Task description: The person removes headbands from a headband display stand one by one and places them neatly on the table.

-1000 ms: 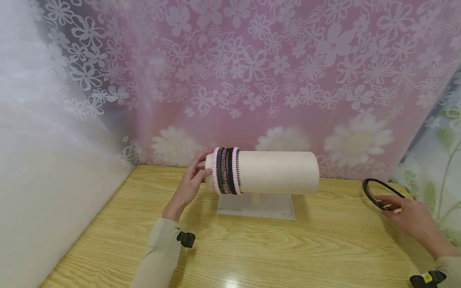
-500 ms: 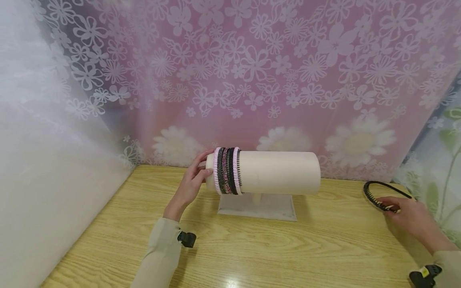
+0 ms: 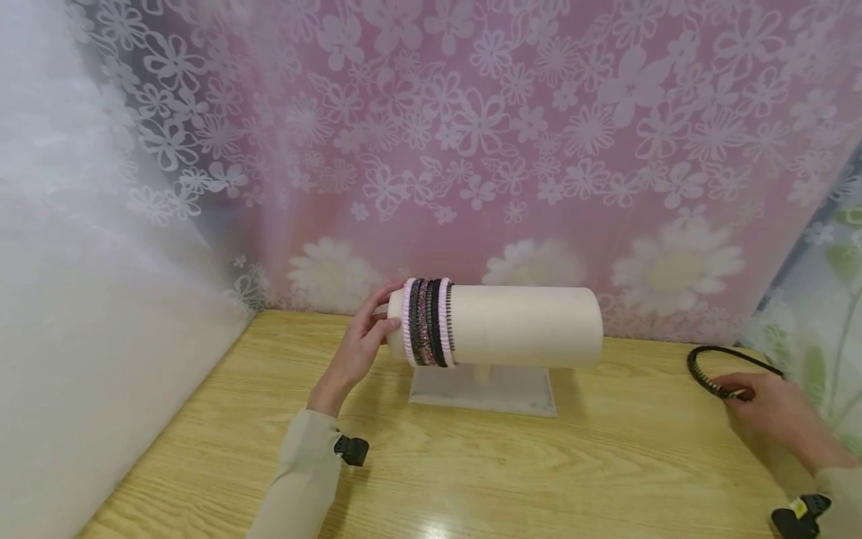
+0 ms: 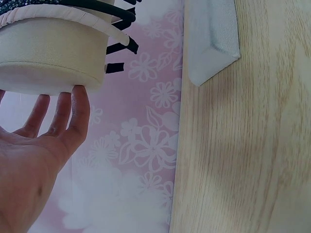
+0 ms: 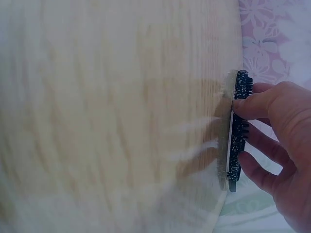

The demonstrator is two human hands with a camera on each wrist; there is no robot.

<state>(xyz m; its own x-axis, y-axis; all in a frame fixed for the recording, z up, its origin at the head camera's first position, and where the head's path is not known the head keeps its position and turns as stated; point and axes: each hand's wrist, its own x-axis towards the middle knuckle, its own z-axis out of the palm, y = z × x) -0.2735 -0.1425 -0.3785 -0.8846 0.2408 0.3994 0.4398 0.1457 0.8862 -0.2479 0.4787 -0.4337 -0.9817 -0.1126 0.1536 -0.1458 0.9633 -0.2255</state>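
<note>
A cream cylindrical headband stand lies sideways on a grey-white base. Several headbands, pink, black and glittery, sit side by side round its left part. At that end my left hand holds the stand, thumb in front and fingers farther back. In the left wrist view its fingertips touch the stand's end face. Far to the right, my right hand pinches a black headband with comb teeth on its inner side. White specks cover that headband in the right wrist view.
Beneath everything is a light wood-grain table. A pink flowered curtain hangs behind its far edge, with a white one along the left side. The right hand is near the table's right edge.
My right hand keeps its hold on the black headband, which has shifted slightly right and turned a little. The left hand stays on the stand's end. The whole view has drifted slightly.
</note>
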